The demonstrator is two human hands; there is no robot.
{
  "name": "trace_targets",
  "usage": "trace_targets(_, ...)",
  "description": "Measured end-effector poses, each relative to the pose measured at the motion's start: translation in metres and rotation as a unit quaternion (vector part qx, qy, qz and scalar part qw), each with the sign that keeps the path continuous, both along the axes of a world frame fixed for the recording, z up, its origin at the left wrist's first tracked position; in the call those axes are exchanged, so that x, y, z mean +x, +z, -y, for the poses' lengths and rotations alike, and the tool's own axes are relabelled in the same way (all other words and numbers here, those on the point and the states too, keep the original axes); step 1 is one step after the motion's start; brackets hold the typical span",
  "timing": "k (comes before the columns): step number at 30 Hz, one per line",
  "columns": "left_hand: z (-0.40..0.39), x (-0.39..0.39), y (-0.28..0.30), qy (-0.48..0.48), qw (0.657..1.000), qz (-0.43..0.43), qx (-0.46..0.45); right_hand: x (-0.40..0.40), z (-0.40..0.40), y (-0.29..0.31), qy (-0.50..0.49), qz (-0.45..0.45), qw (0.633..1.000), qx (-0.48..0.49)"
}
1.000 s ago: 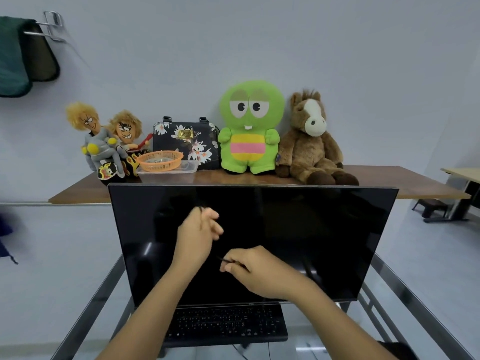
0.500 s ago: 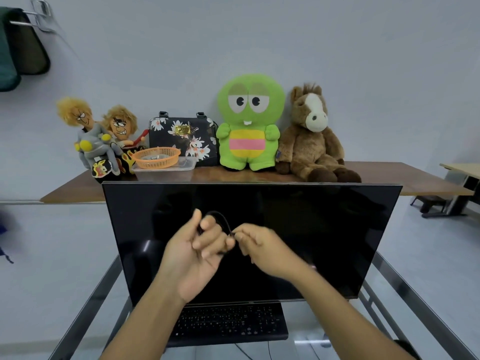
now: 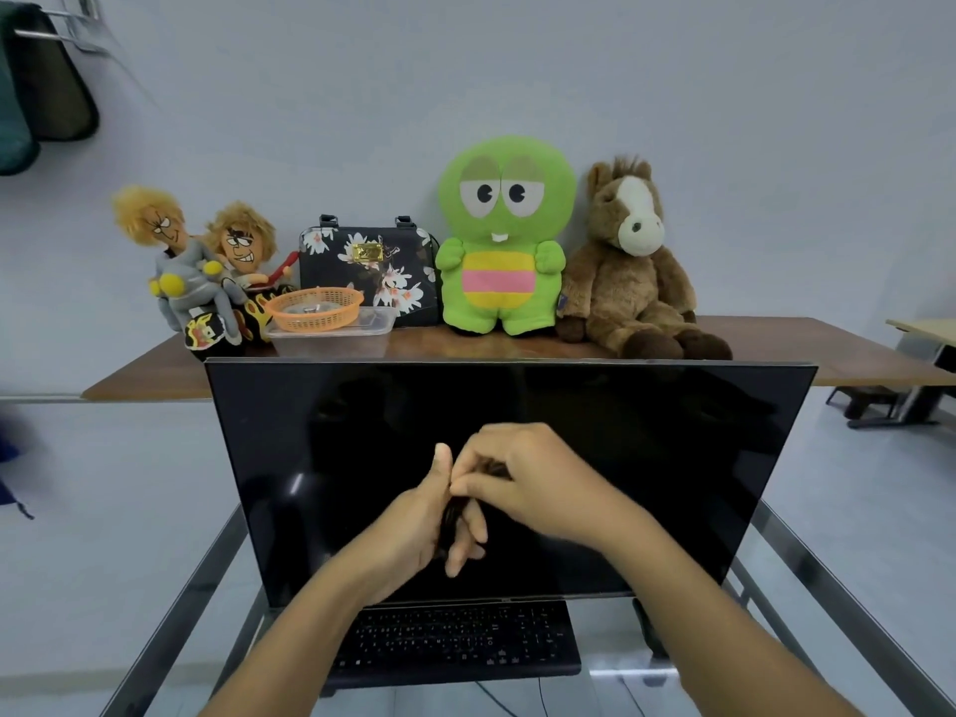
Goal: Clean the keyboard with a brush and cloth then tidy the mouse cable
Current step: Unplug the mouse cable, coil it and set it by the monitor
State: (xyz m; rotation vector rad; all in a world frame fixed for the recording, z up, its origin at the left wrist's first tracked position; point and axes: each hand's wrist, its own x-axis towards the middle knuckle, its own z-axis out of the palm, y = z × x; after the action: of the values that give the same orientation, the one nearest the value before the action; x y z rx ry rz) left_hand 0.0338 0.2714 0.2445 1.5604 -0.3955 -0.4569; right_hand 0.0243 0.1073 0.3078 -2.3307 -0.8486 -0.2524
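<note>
Both hands are raised in front of the dark monitor (image 3: 646,458). My left hand (image 3: 414,525) holds a small bundle of black mouse cable (image 3: 451,514) wound around its fingers. My right hand (image 3: 533,478) presses against the left from the right and pinches the cable at the top of the bundle. The black keyboard (image 3: 465,639) lies on the glass desk (image 3: 807,571) below the monitor, under my forearms. Two thin black wires run down from the keyboard's front edge. The mouse, brush and cloth are not in sight.
A wooden shelf (image 3: 807,349) behind the monitor carries two dolls (image 3: 207,271), an orange basket (image 3: 315,307) on a clear box, a floral bag (image 3: 372,261), a green plush (image 3: 504,235) and a brown horse plush (image 3: 631,261). Dark cloths hang top left (image 3: 46,85).
The hands were apart with a strand of cable between them; they have come together, and the cable now sits as a bundle on my left fingers. The camera has tilted slightly.
</note>
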Motion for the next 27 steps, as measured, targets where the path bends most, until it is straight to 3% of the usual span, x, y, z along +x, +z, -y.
trace_targets(3, -0.001, -0.006, 0.008, -0.094, 0.988, -0.086, -0.089, 0.012, 0.012, -0.001, -0.003, -0.072, 0.991, 0.114)
trace_targets(8, -0.007, -0.002, 0.009, -0.214, 0.937, -0.181, -0.209, 0.015, 0.008, -0.039, 0.022, -0.237, 0.931, 0.275)
trace_targets(12, -0.011, 0.005, -0.005, -0.154, 0.911, -0.239, -0.299, 0.003, -0.001, -0.064, -0.014, -0.267, 0.902, 0.339)
trace_targets(16, -0.014, 0.011, -0.013, -0.085, 0.896, -0.264, -0.346, -0.006, 0.004, -0.068, 0.034, -0.336, 0.866, 0.369)
trace_targets(20, -0.013, 0.015, -0.014, -0.075, 0.893, -0.278, -0.346, -0.005, 0.005, -0.068, 0.035, -0.337, 0.872, 0.353)
trace_targets(24, -0.010, 0.013, -0.014, -0.070, 0.889, -0.307, -0.333, -0.003, 0.001, -0.073, -0.032, -0.317, 0.878, 0.357)
trace_targets(27, -0.006, 0.010, -0.003, -0.041, 0.902, -0.301, -0.307, -0.002, -0.002, -0.073, -0.057, -0.291, 0.885, 0.358)
